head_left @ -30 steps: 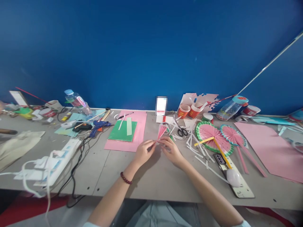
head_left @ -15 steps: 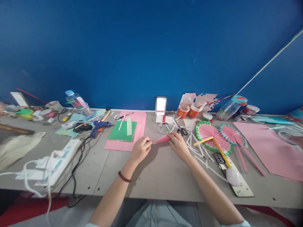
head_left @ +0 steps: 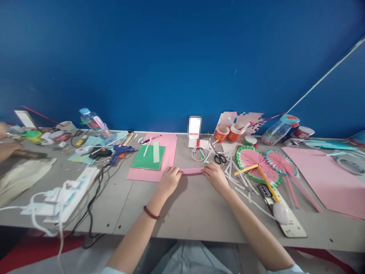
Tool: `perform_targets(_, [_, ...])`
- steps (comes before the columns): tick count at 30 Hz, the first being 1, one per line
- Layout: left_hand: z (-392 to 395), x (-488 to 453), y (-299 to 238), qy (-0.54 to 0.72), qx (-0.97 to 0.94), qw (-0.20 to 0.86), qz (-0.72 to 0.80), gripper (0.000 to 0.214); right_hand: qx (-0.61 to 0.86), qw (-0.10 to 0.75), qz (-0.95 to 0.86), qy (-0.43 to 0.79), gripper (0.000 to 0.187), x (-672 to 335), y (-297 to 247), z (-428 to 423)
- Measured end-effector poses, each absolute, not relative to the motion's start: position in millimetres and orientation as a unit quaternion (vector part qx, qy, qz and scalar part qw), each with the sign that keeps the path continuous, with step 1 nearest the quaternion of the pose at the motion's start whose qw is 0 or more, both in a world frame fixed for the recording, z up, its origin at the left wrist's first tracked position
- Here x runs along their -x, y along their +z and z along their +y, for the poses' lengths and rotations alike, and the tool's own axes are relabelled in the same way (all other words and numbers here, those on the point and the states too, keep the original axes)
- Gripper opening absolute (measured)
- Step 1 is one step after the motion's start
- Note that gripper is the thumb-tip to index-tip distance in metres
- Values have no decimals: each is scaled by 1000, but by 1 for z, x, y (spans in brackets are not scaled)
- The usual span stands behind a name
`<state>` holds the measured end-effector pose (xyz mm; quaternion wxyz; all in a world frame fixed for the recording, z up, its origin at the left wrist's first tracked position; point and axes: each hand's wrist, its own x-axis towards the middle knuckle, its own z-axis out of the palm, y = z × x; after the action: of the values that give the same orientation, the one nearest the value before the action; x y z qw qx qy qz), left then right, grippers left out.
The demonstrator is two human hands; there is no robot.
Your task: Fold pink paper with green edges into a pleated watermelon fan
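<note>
A folded pink paper strip (head_left: 191,171) lies flat on the grey table (head_left: 182,213), pleats pressed together. My left hand (head_left: 169,180) pinches its left end with curled fingers; a dark red bead bracelet (head_left: 151,213) is on that wrist. My right hand (head_left: 214,176) pinches the right end. Both hands rest on the tabletop in the middle of the view. Just behind the strip are a white ring (head_left: 197,154) and black scissors (head_left: 219,158).
Left: pink sheet (head_left: 168,152) with green card (head_left: 148,158), blue glue gun (head_left: 119,151), white power strip (head_left: 71,190) with cables, bottle (head_left: 94,122). Right: watermelon paper fans (head_left: 256,163), white paper strips, phone (head_left: 282,217), red cups (head_left: 228,133), large pink sheet (head_left: 325,179). Another person's hand (head_left: 5,148) at far left.
The fanned-out pink paper has been closed up and laid flat into a narrow strip. My hands have moved apart to its two ends.
</note>
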<state>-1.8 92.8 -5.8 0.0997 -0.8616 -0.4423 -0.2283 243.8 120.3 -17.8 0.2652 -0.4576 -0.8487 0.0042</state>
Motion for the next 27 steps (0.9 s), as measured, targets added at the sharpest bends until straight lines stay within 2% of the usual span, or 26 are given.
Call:
perform_targets(8, [90,0,-8,-193,865,24,-463,23,427,247,-867,67,16,-246,-18,121])
perform_targets(17, [92,-2,-10,-180,864,44,-468,20,462,246,-849,78,18,-244,-17,119])
perform_targets(27, [103,3,-7,-231,821,-42,-520,20,452,282,-813,233,18,-248,-12,131])
